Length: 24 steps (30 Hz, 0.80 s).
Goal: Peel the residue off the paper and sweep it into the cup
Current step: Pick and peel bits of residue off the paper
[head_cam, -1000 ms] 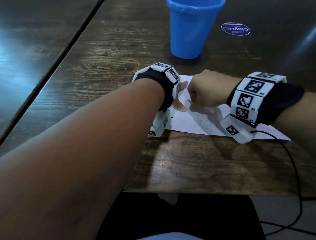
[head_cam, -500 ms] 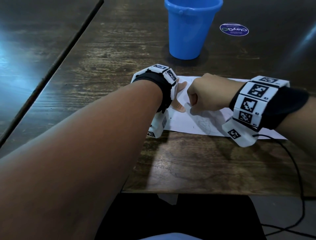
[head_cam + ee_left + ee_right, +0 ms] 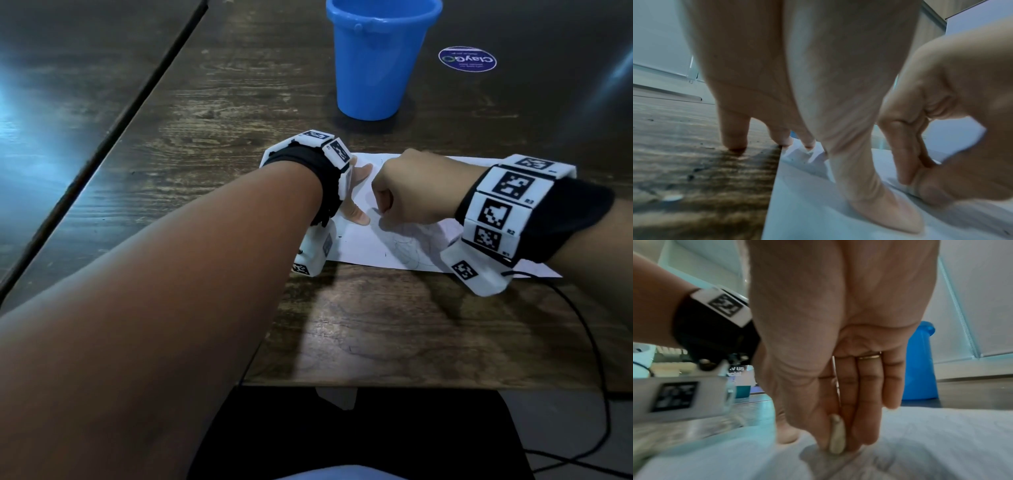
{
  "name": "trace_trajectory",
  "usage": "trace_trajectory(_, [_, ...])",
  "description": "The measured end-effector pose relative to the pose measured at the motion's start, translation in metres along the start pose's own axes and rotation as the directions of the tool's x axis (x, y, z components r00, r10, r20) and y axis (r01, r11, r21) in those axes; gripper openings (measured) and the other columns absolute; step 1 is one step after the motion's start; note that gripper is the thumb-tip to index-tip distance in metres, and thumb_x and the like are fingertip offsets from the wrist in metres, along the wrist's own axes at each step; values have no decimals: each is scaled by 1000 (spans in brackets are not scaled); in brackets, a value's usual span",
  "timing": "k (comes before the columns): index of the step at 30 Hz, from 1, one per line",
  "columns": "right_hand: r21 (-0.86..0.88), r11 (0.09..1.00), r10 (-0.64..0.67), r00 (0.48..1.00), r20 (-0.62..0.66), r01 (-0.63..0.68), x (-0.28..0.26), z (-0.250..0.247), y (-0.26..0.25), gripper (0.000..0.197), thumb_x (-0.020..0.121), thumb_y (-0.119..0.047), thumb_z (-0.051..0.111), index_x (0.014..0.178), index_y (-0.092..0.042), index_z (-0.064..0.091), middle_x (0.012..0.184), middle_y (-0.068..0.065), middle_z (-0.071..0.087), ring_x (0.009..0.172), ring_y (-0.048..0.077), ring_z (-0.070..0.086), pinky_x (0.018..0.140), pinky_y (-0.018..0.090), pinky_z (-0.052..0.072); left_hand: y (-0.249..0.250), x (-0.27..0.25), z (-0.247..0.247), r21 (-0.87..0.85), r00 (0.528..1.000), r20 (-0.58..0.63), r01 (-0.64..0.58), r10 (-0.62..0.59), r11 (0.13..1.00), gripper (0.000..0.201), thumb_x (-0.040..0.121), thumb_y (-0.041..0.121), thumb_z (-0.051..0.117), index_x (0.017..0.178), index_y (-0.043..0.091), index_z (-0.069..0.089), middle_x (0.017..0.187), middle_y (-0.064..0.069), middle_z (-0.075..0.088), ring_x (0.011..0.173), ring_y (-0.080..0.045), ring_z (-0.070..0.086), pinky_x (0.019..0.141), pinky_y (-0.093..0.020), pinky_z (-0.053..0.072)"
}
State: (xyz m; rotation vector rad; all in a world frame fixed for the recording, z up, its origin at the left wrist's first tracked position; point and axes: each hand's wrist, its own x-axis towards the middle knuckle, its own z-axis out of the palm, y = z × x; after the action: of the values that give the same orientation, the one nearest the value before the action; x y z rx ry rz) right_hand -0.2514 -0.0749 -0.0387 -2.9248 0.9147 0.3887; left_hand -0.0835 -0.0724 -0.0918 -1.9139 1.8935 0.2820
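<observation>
Starting at the left, on the dark wooden table (image 3: pixel 205 120): pressing down with the left hand (image 3: pixel 358 214), fingers straight and spread, holding nothing. Pinning the left edge of the white paper sheet (image 3: pixel 376 246) under the thumb and two or three fingertips, with the outermost fingertip landing on bare wood just beside the sheet, going by the left wrist view.

Moving to the middle of the sheet: working with the right hand (image 3: pixel 411 192), curled into a loose fist, thumb and fingers closing on a pale strip of residue (image 3: pixel 837 439) right at the paper surface. Touching the paper at its lower end; being lifted or only rubbed, cannot tell.

Judging the handling: probably dealing with something very light, soft and a little rubbery, likely to stretch, tear or crumble into bits if pulled fast. Taking it low, close to where it meets the sheet, and peeling flat along the surface looks wisest. Treating the paper as thin and easily creased or dragged, hence the pinning hand.

Looking beyond the sheet's far edge: waiting upright, well apart from both hands, the blue plastic cup (image 3: pixel 376 58). Lying to its right, a round sticker (image 3: pixel 467 59); trailing off the table's near right edge, a black cable (image 3: pixel 596 342).
</observation>
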Motion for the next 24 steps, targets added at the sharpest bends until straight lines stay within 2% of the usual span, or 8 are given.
trace_trajectory(5, [41, 996, 72, 997, 25, -73, 11, -9, 10, 13, 81, -30, 79, 76, -25, 68, 79, -5, 64, 76, 18, 61, 59, 31, 49, 0, -2, 2, -61, 1000, 13, 0, 1, 998, 119, 74, 82, 62, 159, 40, -9, 169, 1, -7, 155, -35, 5, 120, -55, 13])
trace_trajectory(8, [19, 999, 39, 999, 4, -39, 9, -7, 8, 11, 82, -29, 78, 76, -26, 69, 77, -6, 63, 73, 15, 59, 55, 27, 43, 1, -2, 2, -51, 1000, 15, 2, -2, 999, 119, 74, 82, 61, 159, 39, -10, 169, 0, -7, 154, -36, 5, 120, -56, 12])
trace_trajectory(10, [-1, 1000, -15, 1000, -6, 15, 2, -3, 5, 11, 81, -29, 78, 76, -26, 69, 72, -11, 61, 69, 8, 55, 53, 25, 38, 1, 1, 1, -18, 1000, 11, 6, -6, 1000, 121, 71, 86, 60, 159, 40, -10, 169, -1, -5, 154, -39, 8, 119, -58, 15])
trace_trajectory(13, [27, 997, -69, 997, 32, 68, -6, 0, 2, 18, 78, -29, 79, 68, -28, 64, 67, -15, 60, 66, 3, 53, 55, 25, 39, -2, 4, 1, 12, 1000, 0, 6, -6, 1000, 124, 65, 91, 57, 158, 42, -8, 169, -1, 0, 152, -40, 13, 118, -59, 20])
trace_trajectory(17, [61, 998, -33, 999, 36, 30, -3, -2, 5, 15, 78, -29, 80, 70, -27, 67, 68, -15, 63, 69, 5, 56, 58, 26, 43, -1, 3, 0, 14, 1000, -2, 13, -13, 1000, 124, 67, 90, 58, 158, 40, -9, 169, 0, -1, 153, -38, 14, 118, -57, 21])
trace_trajectory(20, [66, 998, 9, 1000, -1, -9, 3, -5, 7, 15, 79, -29, 80, 71, -27, 68, 74, -11, 66, 75, 13, 62, 63, 30, 52, 0, 2, 0, 2, 1000, 7, 13, -13, 1000, 121, 71, 86, 58, 158, 39, -10, 169, -1, -3, 153, -38, 12, 119, -55, 18])
trace_trajectory(22, [37, 999, 1, 1000, -21, -1, 4, -5, 6, 16, 80, -29, 79, 72, -28, 66, 75, -10, 64, 75, 14, 60, 61, 28, 48, 0, 1, 1, -5, 1000, 4, 11, -11, 1000, 119, 71, 86, 59, 159, 40, -8, 169, -1, -3, 153, -37, 11, 120, -55, 17])
trace_trajectory(24, [6, 999, -33, 999, -27, 33, 2, -4, 3, 17, 80, -28, 78, 72, -30, 64, 73, -12, 61, 70, 9, 55, 57, 26, 41, 1, 0, 1, -7, 1000, 4, 7, -7, 1000, 117, 72, 85, 60, 159, 41, -4, 169, -2, -3, 153, -38, 10, 120, -56, 16])
